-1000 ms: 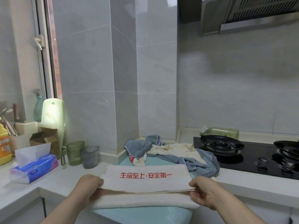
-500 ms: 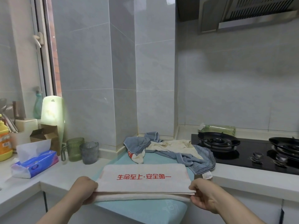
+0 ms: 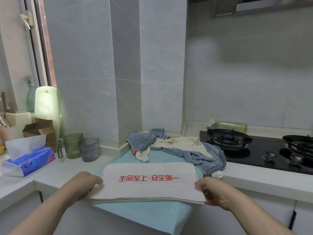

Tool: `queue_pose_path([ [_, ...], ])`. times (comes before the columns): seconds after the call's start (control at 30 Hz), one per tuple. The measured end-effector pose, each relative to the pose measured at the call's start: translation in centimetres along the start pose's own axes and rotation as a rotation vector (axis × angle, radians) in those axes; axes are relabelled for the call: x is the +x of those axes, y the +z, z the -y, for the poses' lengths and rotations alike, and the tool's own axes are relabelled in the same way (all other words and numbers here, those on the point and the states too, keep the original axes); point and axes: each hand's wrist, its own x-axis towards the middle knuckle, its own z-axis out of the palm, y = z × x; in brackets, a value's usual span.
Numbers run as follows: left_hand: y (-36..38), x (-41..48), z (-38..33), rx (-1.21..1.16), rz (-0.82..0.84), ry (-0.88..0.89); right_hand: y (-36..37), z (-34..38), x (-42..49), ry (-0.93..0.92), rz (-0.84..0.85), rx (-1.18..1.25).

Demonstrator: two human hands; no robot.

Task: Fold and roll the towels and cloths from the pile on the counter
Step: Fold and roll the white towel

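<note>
1. Gripping the left end of the folded white towel (image 3: 149,182), the left hand (image 3: 83,185) has its fingers curled in against the towel's layers, knuckles up.
2. The right hand (image 3: 213,190) holds the towel's right end in the same way, its fingers curled round the edge near the near right corner.
3. The towel lies flat between the two hands, folded into a long band of several layers (a line of red characters faces up across its middle).
4. It rests on a teal cloth (image 3: 152,216) spread over the counter (image 3: 254,180), whose near end hangs over the counter's front edge.
5. Just beyond the towel, in the far corner against the tiled wall, sits the pile (image 3: 177,146): blue striped towels tangled with a stained cream one, all unfolded.
6. To the right is a black gas hob (image 3: 245,150), with a clear bottle (image 3: 228,125) lying on its side behind it.
7. To the left stand a green mug (image 3: 72,145) and a grey cup (image 3: 89,149), just beside each other, and nearer, at the far left, a blue tissue pack (image 3: 28,163).
</note>
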Motion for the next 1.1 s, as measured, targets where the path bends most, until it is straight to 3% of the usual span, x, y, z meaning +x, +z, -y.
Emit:
queue_pose_path([
  [0.23, 0.7, 4.2, -2.2, -0.212, 0.066, -0.066, 1.1, 2.8, 3.4, -0.094, -0.110, 0.111],
  [0.43, 2.0, 6.5, -3.9, -0.164, -0.029, 0.027, 2.4, 5.7, 5.5, -0.182, -0.144, 0.033],
  [0.6, 3.6, 7.7, -3.8, -0.241, -0.115, 0.093, 2.9, 5.9, 8.0, -0.203, -0.323, -0.135],
  [0.67, 4.0, 8.2, -3.4, -0.206, -0.186, 0.122, 2.8, 5.2, 9.6, -0.231, -0.378, -0.335],
  [0.73, 4.2, 8.7, -3.0, -0.150, -0.227, 0.164, 2.8, 4.7, 9.9, -0.267, -0.453, -0.195],
  [0.8, 4.3, 8.9, -2.7, -0.004, -0.256, 0.233, 2.8, 4.3, 9.2, -0.288, -0.504, -0.273],
  [0.93, 3.8, 9.6, -2.7, 0.418, -0.223, 0.289, 3.3, 5.2, 8.4, -0.302, -0.416, -0.644],
  [1.0, 3.3, 9.7, -3.0, 0.503, -0.141, 0.294, 3.3, 5.6, 8.2, -0.292, -0.395, -0.811],
  [1.1, 2.7, 9.8, -3.6, 0.587, -0.087, 0.349, 3.1, 5.7, 8.0, -0.278, -0.341, -0.854],
])
